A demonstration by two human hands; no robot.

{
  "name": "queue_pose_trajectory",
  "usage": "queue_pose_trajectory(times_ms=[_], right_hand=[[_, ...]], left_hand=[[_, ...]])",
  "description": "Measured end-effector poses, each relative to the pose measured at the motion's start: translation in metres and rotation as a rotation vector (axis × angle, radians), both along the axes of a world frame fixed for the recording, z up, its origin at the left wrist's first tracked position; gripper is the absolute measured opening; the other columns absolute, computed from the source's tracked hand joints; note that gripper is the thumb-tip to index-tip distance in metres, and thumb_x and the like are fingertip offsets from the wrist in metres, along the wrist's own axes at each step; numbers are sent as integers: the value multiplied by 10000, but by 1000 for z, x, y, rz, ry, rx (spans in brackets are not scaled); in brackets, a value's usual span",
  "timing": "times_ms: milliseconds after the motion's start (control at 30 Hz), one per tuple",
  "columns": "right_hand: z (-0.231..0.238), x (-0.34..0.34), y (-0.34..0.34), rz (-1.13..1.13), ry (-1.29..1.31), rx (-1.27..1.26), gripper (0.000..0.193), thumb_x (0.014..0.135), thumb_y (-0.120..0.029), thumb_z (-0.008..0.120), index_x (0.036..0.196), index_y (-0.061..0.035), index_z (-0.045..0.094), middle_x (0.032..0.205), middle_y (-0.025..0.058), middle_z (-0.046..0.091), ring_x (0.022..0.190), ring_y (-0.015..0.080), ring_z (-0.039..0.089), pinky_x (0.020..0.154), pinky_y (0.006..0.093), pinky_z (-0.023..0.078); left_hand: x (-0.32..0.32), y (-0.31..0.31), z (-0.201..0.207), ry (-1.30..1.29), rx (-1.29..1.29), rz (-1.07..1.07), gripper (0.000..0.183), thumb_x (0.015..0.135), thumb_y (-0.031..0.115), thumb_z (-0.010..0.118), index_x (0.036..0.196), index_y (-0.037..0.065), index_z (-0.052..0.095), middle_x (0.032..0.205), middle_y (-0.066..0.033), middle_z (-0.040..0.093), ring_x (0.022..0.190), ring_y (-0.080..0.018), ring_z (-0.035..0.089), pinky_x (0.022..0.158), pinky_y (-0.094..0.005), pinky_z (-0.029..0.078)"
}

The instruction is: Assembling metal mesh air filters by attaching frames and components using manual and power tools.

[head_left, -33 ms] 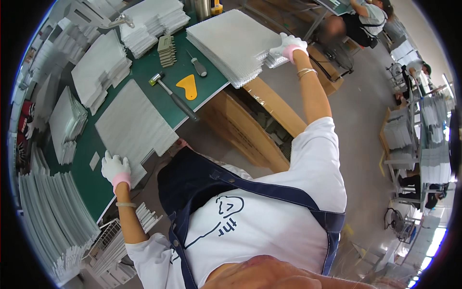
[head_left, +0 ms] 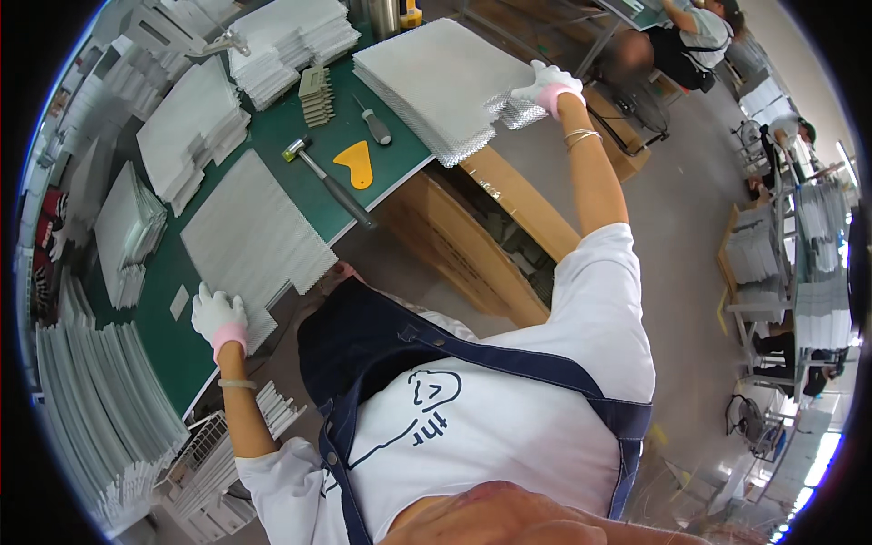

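The left hand (head_left: 219, 318) is resting at the edge of a gray mesh sheet (head_left: 245, 218) that is lying on the green table (head_left: 398, 169), fingers a little apart. The right hand (head_left: 550, 87) is touching the mesh stack (head_left: 440, 73); I cannot tell if its fingers are pinching.

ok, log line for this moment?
left hand: on mesh sheet | right hand: at edge of mesh stack, grip unclear | on green table: mallet, yellow scraper, screwdriver
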State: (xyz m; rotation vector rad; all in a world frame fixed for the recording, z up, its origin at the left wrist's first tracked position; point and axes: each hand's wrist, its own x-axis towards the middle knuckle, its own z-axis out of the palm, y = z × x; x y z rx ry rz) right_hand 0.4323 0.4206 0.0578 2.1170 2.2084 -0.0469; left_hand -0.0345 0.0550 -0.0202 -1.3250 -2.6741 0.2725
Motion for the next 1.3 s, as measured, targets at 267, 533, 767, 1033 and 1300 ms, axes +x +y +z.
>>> queue_pose_trajectory(times_ms=[267, 533, 767, 1033, 1300], right_hand=[[-18, 11, 3, 31, 170, -75, 800, 696, -538, 650, 1322, -94, 422, 1294, 152, 494, 1175, 288, 497, 946, 377, 418], [-43, 5, 5, 144, -19, 80, 658, 738, -541, 606, 1209, -88, 528, 1194, 109, 572, 1099, 270, 544, 887, 423, 414], [-47, 17, 23, 69, 256, 105, 509, 771, -466, 583, 1149, -127, 588, 1081, 111, 639, 1024, 287, 597, 874, 408, 416], [-26, 23, 20, 47, 484, 255, 472, 776, -369, 576, 1190, -142, 574, 1104, 100, 628, 1036, 285, 585, 910, 358, 427], [-26, 61, 13, 297, 1763, 23, 387, 860, -82, 580, 1218, 45, 507, 1107, 117, 599, 996, 143, 552, 883, 255, 433]], left_hand=[[10, 10, 5, 134, -10, -52, 265, 707, 216, 654, 955, 125, 643, 1342, -120, 424, 1205, -314, 413, 968, -459, 359], [37, 50, 38, 285, -135, -115, 281, 727, 153, 583, 996, 145, 664, 1302, -97, 473, 1216, -292, 410, 1009, -447, 303], [206, 193, 16, -524, 573, -701, 481, 823, 274, 511, 1232, 26, 463, 1222, -175, 516, 1133, -332, 490, 965, -395, 388], [289, 275, -4, -938, 282, -250, 851, 808, 457, 538, 1414, -2, 156, 1439, -325, 107, 1341, -425, 179, 1100, -391, 209], [260, 277, 8, -1811, 1187, -376, 585, 814, 73, 598, 1323, -44, 334, 1218, -140, 525, 1077, -208, 529, 909, -297, 420]])
